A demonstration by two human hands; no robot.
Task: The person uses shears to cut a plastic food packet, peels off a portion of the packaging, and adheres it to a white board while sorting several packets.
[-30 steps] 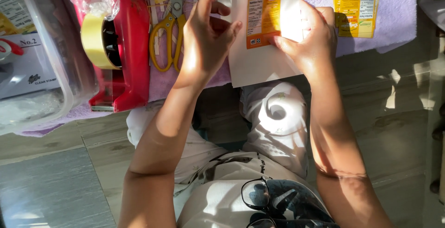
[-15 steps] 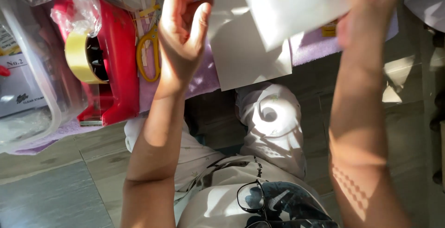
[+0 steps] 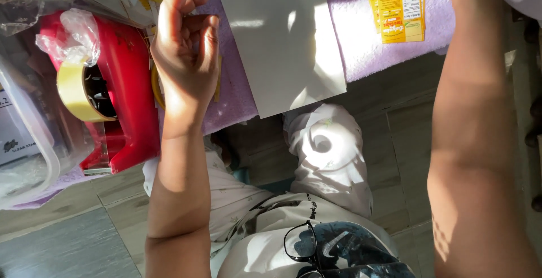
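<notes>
My left hand (image 3: 186, 46) hovers with loosely curled fingers and nothing in it. It is above the purple cloth (image 3: 361, 52) and the yellow handle of a pair of scissors (image 3: 155, 88). A white sheet of card (image 3: 282, 35) lies on the cloth just to the right of that hand, overhanging the cloth's near edge. My right forearm (image 3: 468, 120) reaches up along the right side, and its hand is beyond the top edge of the frame. An orange and yellow printed packet (image 3: 401, 7) lies flat on the cloth at the top right.
A red tape dispenser (image 3: 127, 108) holding a pale yellow tape roll (image 3: 73, 91) stands left of my left hand. Beside it is a clear plastic box (image 3: 28, 159). Below are my knees in white trousers (image 3: 327, 148), glasses hung on my shirt (image 3: 302, 244), and a wooden floor (image 3: 68, 244).
Both hands held an orange-labelled white packet over the card. My right hand has lifted it up out of view; my left hand has let go and shifted left.
</notes>
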